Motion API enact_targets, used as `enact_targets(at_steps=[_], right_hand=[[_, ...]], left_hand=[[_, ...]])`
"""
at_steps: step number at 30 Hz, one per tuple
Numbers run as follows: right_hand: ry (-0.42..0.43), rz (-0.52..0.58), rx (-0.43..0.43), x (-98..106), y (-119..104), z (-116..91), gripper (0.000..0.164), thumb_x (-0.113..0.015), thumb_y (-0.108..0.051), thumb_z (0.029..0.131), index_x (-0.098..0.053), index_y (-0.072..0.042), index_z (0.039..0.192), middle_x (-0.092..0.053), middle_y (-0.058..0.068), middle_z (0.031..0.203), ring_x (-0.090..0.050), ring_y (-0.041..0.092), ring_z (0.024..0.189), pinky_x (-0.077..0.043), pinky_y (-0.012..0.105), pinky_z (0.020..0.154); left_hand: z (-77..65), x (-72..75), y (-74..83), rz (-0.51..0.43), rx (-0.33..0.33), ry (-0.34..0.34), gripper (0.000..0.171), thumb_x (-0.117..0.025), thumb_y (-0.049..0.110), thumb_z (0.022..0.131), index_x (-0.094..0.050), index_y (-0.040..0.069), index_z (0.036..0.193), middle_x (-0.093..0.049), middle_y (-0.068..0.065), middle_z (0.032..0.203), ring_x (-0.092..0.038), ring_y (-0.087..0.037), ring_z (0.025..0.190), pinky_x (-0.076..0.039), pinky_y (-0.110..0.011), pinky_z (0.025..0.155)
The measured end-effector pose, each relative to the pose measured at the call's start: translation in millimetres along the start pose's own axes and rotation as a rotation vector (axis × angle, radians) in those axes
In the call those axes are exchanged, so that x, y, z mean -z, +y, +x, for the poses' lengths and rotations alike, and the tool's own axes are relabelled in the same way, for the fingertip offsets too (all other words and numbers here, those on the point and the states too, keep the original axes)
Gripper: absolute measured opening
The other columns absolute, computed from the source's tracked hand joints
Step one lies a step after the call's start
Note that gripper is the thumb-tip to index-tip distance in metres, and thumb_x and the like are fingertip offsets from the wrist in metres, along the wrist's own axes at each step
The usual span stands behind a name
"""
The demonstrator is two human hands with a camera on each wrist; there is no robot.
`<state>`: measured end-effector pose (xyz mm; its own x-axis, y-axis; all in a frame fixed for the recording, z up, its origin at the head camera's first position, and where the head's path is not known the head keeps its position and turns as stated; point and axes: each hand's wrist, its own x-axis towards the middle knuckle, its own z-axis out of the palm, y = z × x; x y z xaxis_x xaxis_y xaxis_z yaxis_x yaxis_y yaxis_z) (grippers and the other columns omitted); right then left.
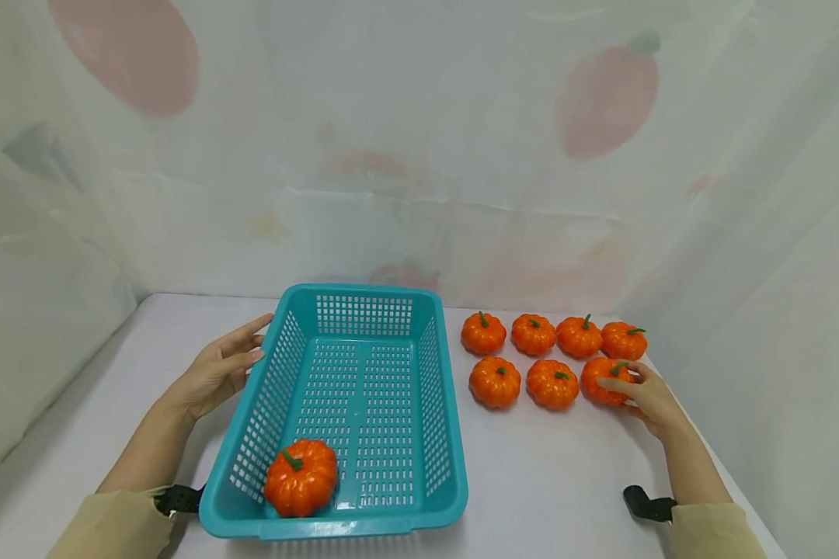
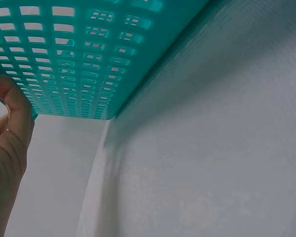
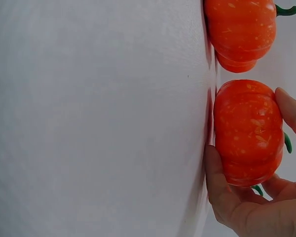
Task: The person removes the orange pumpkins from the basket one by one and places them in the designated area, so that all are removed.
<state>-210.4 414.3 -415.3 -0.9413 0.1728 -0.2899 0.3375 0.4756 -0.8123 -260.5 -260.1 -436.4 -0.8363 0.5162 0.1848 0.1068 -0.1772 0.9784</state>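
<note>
My right hand (image 1: 653, 400) holds a small orange pumpkin (image 1: 604, 380) with a green stem, thumb and fingers spread round its sides. In the right wrist view, this pumpkin (image 3: 249, 133) sits at the white table surface, with another pumpkin (image 3: 241, 32) beside it. On the left, my left hand (image 1: 213, 376) touches the outer left side of a teal plastic basket (image 1: 454, 473) near its rim, its fingers loosely extended. One pumpkin (image 1: 301, 477) lies in the basket's near left corner. In the left wrist view, the fingers (image 2: 19, 111) meet the basket's slotted wall (image 2: 79, 64).
Right of the basket, several pumpkins stand in two rows: a back row from one pumpkin (image 1: 483, 333) to another (image 1: 624, 340), and a front row starting with a pumpkin (image 1: 495, 382). A white printed curtain (image 1: 461, 155) hangs behind the white table (image 1: 531, 481).
</note>
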Motion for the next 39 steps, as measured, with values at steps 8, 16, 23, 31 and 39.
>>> enact_targets(at_steps=[8, 16, 23, 31, 39], right_hand=[[-0.002, -0.043, 0.022, -2.4, 0.3, 1.5, 0.091, -0.065, -0.041, 0.094, -0.013, 0.001, 0.156, -0.019, 0.032, 0.156, -0.044, 0.036, 0.129, -0.055, 0.026, 0.089], [-0.008, -0.062, 0.013, -3.3, -0.6, 1.8, 0.094, -0.065, -0.044, 0.093, -0.012, -0.001, 0.157, -0.02, 0.032, 0.157, -0.053, 0.013, 0.11, -0.053, 0.015, 0.079], [-0.015, -0.045, 0.016, -3.6, -3.0, -0.3, 0.095, -0.064, -0.045, 0.093, -0.01, -0.002, 0.158, -0.019, 0.032, 0.158, -0.052, 0.011, 0.109, -0.053, 0.013, 0.08], [-0.013, -0.051, 0.008, -1.8, -3.3, 0.5, 0.093, -0.06, -0.047, 0.095, -0.009, -0.001, 0.158, -0.015, 0.034, 0.158, -0.051, 0.025, 0.121, -0.056, 0.018, 0.083], [-0.02, -0.102, 0.0, 0.8, -6.8, -0.7, 0.093, -0.055, -0.053, 0.096, -0.009, -0.001, 0.158, -0.012, 0.036, 0.158, -0.04, 0.044, 0.136, -0.058, 0.032, 0.094]], left_hand=[[-1.3, -1.3, -1.0, 0.02, 0.009, 0.027, 0.064, -0.036, 0.0, 0.104, -0.008, 0.011, 0.16, -0.057, 0.001, 0.125, -0.069, -0.009, 0.102, -0.061, -0.029, 0.084], [-1.6, -1.2, -1.0, 0.031, 0.012, 0.025, 0.063, -0.036, 0.0, 0.104, -0.01, 0.013, 0.16, -0.057, 0.002, 0.124, -0.069, -0.008, 0.101, -0.061, -0.029, 0.083], [-0.5, -0.3, -0.7, 0.017, 0.006, 0.012, 0.062, -0.036, 0.0, 0.104, -0.011, 0.012, 0.16, -0.057, 0.001, 0.122, -0.069, -0.009, 0.101, -0.062, -0.029, 0.082], [0.3, -0.4, -0.1, -0.011, -0.002, 0.009, 0.063, -0.038, 0.001, 0.104, -0.01, 0.01, 0.16, -0.058, -0.001, 0.122, -0.069, -0.01, 0.099, -0.062, -0.029, 0.082], [-0.2, -1.0, 0.4, 0.005, -0.003, 0.016, 0.063, -0.038, 0.002, 0.104, -0.01, 0.01, 0.16, -0.057, 0.0, 0.122, -0.069, -0.01, 0.099, -0.062, -0.029, 0.082]])
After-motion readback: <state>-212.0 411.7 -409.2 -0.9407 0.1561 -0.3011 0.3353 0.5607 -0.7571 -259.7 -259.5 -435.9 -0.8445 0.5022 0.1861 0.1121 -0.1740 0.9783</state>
